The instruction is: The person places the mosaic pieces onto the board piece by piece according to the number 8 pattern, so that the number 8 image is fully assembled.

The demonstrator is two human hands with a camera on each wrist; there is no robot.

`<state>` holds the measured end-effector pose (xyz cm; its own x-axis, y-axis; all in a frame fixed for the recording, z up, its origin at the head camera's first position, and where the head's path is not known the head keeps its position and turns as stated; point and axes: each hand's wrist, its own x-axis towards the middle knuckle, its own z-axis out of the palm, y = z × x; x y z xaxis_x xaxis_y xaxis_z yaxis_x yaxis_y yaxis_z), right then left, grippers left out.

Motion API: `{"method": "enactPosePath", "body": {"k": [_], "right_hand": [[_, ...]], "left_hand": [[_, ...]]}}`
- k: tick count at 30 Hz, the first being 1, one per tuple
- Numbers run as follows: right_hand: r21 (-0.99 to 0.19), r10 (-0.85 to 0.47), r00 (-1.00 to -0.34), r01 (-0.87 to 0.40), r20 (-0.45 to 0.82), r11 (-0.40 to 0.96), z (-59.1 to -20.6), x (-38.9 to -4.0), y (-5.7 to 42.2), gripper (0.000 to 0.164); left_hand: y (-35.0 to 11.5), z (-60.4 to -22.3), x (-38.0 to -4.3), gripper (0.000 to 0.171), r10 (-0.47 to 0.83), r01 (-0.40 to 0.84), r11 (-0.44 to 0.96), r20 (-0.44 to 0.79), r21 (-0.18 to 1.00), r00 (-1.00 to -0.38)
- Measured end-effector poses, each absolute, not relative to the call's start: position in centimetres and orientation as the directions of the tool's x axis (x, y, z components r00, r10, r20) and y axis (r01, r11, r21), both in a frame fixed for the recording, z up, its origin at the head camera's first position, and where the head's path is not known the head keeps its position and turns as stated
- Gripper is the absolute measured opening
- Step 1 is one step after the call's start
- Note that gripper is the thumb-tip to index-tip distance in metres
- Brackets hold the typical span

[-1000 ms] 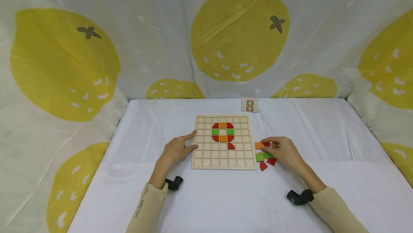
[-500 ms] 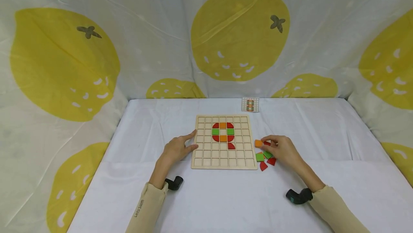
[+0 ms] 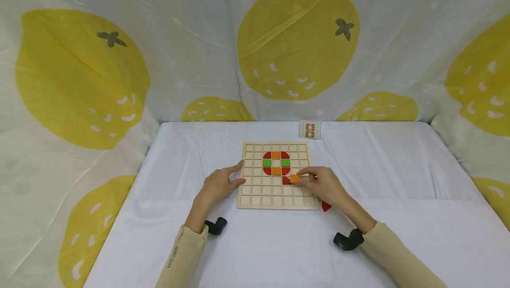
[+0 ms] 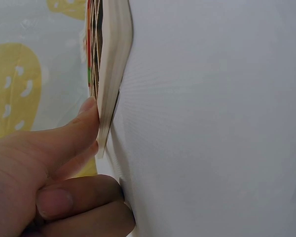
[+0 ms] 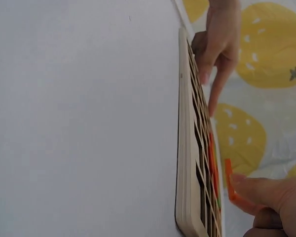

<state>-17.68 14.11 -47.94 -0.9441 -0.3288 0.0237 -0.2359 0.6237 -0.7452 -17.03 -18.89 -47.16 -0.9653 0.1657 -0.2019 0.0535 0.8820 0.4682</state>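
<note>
My right hand (image 3: 324,187) pinches an orange square tile (image 3: 294,178) between thumb and fingertips, over the right part of a wooden grid board (image 3: 259,200). In the right wrist view this orange tile (image 5: 229,173) stands on edge, above the board's surface. Just left of it lies a red quarter-circle tile (image 3: 286,180) in a grid cell. Higher up, red, orange and green tiles form a ring around a bare cell. My left hand (image 3: 218,185) touches the board's left edge with thumb and forefinger spread apart; its other fingers are curled under in the left wrist view.
Loose tiles, among them a red one (image 3: 326,207), lie right of the board, mostly hidden behind my right hand. A small printed pattern card (image 3: 310,130) lies behind the board. A lemon-print cloth (image 3: 211,57) hangs beyond the white table.
My right hand has moved left from the loose tiles onto the board, carrying the orange square tile. My left hand stays at the board's edge.
</note>
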Motion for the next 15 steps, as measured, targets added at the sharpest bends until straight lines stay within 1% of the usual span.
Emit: {"method": "enactPosePath", "body": {"k": [4, 15], "right_hand": [[-0.742, -0.355, -0.935, -0.253, 0.021, 0.621, -48.1, -17.7, 12.7, 0.025], [-0.733, -0.361, -0.933, -0.254, 0.012, 0.631, -48.6, -17.9, 10.3, 0.024]], "left_hand": [[-18.9, -47.2, -17.1, 0.067, 0.161, 0.043, 0.881, -0.214, 0.472, -0.963], [-18.9, -47.2, -17.2, 0.066, 0.162, 0.046, 0.887, -0.215, 0.460, -0.963]]}}
